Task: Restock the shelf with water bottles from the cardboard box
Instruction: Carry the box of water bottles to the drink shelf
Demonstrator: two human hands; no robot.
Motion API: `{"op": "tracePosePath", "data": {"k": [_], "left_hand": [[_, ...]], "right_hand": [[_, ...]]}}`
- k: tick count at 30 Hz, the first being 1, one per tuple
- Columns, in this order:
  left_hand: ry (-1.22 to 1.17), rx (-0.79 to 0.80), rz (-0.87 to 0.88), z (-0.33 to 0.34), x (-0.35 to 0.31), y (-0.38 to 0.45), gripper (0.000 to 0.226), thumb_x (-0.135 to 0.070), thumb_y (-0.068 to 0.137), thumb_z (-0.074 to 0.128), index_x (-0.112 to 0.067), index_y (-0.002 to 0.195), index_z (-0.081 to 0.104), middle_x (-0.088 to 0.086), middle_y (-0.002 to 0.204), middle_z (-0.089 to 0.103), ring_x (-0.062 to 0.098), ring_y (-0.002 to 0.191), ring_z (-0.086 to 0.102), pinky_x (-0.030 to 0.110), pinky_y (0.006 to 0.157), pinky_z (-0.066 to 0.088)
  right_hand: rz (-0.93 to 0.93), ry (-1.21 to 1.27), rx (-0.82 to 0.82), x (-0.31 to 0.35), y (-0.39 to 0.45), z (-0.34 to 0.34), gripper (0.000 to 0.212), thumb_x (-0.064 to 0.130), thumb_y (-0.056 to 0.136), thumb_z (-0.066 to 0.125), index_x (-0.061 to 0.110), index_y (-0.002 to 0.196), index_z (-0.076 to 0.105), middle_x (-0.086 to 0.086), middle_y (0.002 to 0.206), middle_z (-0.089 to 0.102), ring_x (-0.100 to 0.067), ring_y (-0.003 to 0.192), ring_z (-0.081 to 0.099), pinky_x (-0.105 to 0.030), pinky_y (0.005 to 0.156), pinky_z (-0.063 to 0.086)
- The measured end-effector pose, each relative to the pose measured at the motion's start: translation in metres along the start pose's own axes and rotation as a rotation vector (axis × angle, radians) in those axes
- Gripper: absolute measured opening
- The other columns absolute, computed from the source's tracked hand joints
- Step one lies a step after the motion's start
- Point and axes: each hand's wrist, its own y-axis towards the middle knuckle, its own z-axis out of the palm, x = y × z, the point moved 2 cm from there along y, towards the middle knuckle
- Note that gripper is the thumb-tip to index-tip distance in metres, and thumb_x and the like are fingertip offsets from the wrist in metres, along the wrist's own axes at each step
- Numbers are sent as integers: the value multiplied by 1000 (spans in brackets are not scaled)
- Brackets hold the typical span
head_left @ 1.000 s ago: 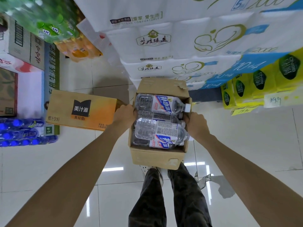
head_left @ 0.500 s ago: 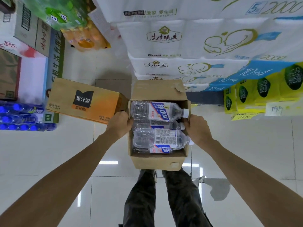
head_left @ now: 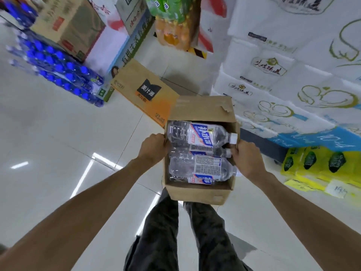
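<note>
I carry an open brown cardboard box [head_left: 197, 193] in front of me, above the tiled floor. Inside lie several clear water bottles [head_left: 201, 134] on their sides, with blue and white labels and white caps pointing right. My left hand [head_left: 153, 148] grips the box's left wall. On the opposite wall, my right hand [head_left: 244, 159] holds on with its fingers curled over the rim beside the bottle caps. The box's far flap stands up.
An orange juice carton [head_left: 145, 94] lies on the floor ahead left. Packs of blue-capped bottles [head_left: 58, 69] and stacked cartons stand at the far left. White tissue packs [head_left: 283, 75] and yellow packs [head_left: 322, 165] fill the right side. My legs are below the box.
The view has swung to the left and tilted; the blue-capped bottle packs and cartons now show more at the upper left. Both hands keep the same hold on the box.
</note>
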Motion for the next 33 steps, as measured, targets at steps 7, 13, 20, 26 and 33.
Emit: {"op": "tracePosePath", "data": {"k": [7, 13, 20, 26, 33], "left_hand": [[-90, -128, -211, -21, 74, -75, 42, -28, 94, 44, -17, 54, 41, -4, 51, 45, 15, 46, 43, 23, 44, 28], [-217, -220, -329, -50, 144, -154, 45, -25, 95, 47, -23, 51, 37, -10, 49, 43, 12, 44, 43, 22, 42, 26], [-326, -284, -522, -94, 228, -254, 36, -23, 91, 56, -11, 60, 43, 6, 64, 51, 26, 58, 47, 30, 55, 35], [-406, -373, -705, -115, 298, -315, 38, -19, 90, 56, -14, 57, 39, 7, 63, 50, 26, 57, 47, 28, 53, 34], [-443, -418, -867, -124, 370, -348, 48, -23, 94, 52, -16, 52, 30, 8, 59, 45, 42, 68, 59, 34, 55, 33]], "right_hand": [[-185, -163, 49, 91, -8, -13, 33, 25, 99, 46, 2, 79, 60, -19, 74, 64, -40, 72, 63, -33, 57, 34], [-391, -257, 128, 194, -31, -12, 37, 27, 98, 47, 4, 72, 61, -6, 64, 55, -30, 60, 57, -33, 51, 43], [-551, -324, 191, 335, -74, 5, 43, 26, 96, 51, 18, 56, 38, 6, 51, 38, -10, 44, 38, -23, 42, 19], [-686, -332, 284, 439, -101, 37, 39, 25, 97, 52, 24, 59, 43, 6, 55, 47, -6, 47, 43, -22, 42, 22], [-886, -459, 391, 550, -100, 85, 25, 23, 95, 50, 10, 74, 56, -13, 79, 63, -32, 73, 61, -34, 57, 45]]}}
